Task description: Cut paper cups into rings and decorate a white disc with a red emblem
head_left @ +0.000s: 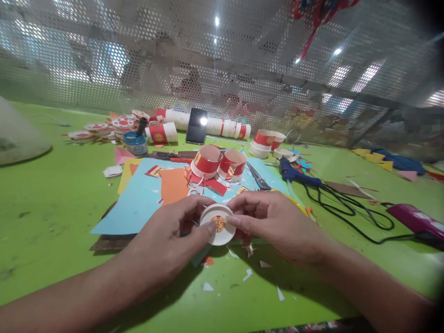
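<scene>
Between both hands, near the table's front, is a round white paper cup base [212, 212] with a low rim. A red and gold double-happiness emblem [218, 224] lies at its centre. My left hand [175, 227] grips the base's left side, thumb on the inner face. The right side is pinched by my right hand [268, 221], its thumb and fingertips touching the emblem's edge. Just beyond stand two cut red and white paper cups [208, 163] on blue paper [135, 203]. Scissors [258, 176] with yellow handles lie open behind my right hand, their handles partly hidden.
A blue glue gun [299, 175] and its black cord lie at right, by a purple power strip [414, 218]. Behind are a phone [196, 126], a row of stacked cups [215, 125], a blue jar [135, 143] and paper turtle-like pieces [123, 122]. Paper scraps litter the green table [52, 231].
</scene>
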A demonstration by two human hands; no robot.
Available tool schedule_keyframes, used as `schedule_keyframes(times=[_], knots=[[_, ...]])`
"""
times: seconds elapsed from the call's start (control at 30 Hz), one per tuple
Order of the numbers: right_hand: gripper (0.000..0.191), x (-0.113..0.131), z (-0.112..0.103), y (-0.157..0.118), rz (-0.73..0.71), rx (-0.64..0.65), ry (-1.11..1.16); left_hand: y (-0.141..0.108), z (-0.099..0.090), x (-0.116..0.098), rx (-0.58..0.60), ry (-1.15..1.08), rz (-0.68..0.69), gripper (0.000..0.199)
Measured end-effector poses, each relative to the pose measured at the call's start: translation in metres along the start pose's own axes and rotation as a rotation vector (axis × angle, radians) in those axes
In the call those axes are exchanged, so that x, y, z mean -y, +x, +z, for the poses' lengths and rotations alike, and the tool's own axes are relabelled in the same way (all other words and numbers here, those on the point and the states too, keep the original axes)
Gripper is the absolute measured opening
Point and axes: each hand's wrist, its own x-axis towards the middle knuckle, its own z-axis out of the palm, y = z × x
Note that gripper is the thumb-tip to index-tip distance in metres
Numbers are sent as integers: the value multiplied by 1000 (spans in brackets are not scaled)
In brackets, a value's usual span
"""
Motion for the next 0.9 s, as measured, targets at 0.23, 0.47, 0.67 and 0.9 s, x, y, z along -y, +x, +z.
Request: schedule_keyframes(times=[0.23,0.47,0.67,0.9], knots=[[29,1,0,-1,19,34,-9,4,4,4,58,-241,-45,25],[30,4,3,-2,27,47,-11,6,4,7,63,-344,-81,30],[28,4,3,-2,37,56,-33,5,5,6,50,-360,-116,31],[16,3,5,-1,37,56,-37,5,3,9,61,-338,-104,32]])
